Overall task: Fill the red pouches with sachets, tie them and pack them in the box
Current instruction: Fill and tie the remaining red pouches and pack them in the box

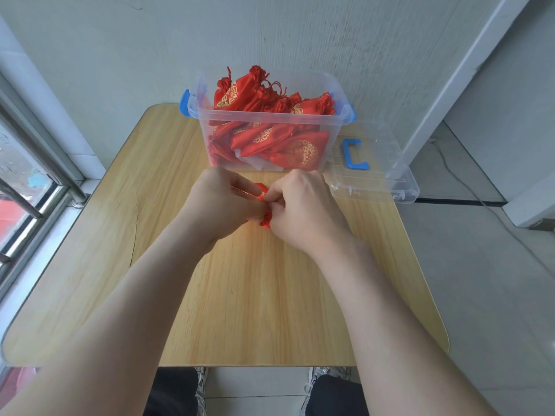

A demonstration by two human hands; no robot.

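Working close together above the pale wooden tabletop [246,295], the left hand [220,202] and the right hand [303,205] both pinch one small red satin pouch with gold print [260,192], fingers curled at its gathered neck, likely to draw or knot its cord; little of it shows between them. Just behind stands the clear plastic box with blue latches [341,115], already heaped with tied red pouches [270,115], within easy reach for packing; its clear lid with a blue handle [378,175] lies off to the right, leaving the box open.
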